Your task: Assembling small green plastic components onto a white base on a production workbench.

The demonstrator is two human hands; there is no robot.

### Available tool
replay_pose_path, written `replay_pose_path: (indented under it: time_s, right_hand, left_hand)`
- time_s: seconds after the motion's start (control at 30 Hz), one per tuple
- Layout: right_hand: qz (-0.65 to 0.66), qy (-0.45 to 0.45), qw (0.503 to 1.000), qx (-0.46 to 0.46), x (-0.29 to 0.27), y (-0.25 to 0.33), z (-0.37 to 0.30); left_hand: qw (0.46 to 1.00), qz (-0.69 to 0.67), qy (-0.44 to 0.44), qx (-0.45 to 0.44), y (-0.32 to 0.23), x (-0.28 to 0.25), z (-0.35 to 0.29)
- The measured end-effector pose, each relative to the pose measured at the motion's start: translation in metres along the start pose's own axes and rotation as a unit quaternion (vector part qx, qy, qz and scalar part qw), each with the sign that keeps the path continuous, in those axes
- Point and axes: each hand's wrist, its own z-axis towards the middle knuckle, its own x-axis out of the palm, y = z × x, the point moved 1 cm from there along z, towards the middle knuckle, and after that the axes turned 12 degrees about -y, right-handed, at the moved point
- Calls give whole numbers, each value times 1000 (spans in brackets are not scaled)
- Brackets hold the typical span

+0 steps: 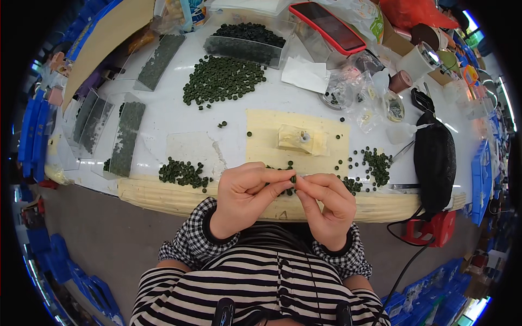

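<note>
Close to the front edge of the table, my left hand [243, 196] pinches a small dark green round piece [293, 179] between thumb and forefinger. My right hand [329, 202] meets it from the other side, its fingertips closed against the same piece. Several like pieces lie under and beside my fingers, partly hidden. Just beyond my hands, a block wrapped in yellowish tape [302, 140] with a small metal pin [305, 138] on top rests on a cream taped mat [261, 149].
Loose green pieces form a big pile [224, 80] and smaller heaps at left [182, 173] and right [377, 167]. Transparent bins [247, 46] hold more. A red-cased phone [328, 27], white tissue [304, 74], plastic bags, tweezers [403, 151] and a black mesh pouch [435, 160] lie around.
</note>
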Motion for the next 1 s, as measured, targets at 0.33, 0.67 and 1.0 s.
replay_pose_path:
  time_s: [0.33,0.67,1.0]
  right_hand:
    - [27,-5,999,23,0,-6,-4]
    - [-6,-2,1000,12,0,0,-3]
    - [3,4,1000,18,0,-3,-8]
  left_hand:
    - [999,8,-9,46,1,3,0]
    - [1000,-5,-3,3,3,3,0]
    - [998,-36,6,-44,3,3,-2]
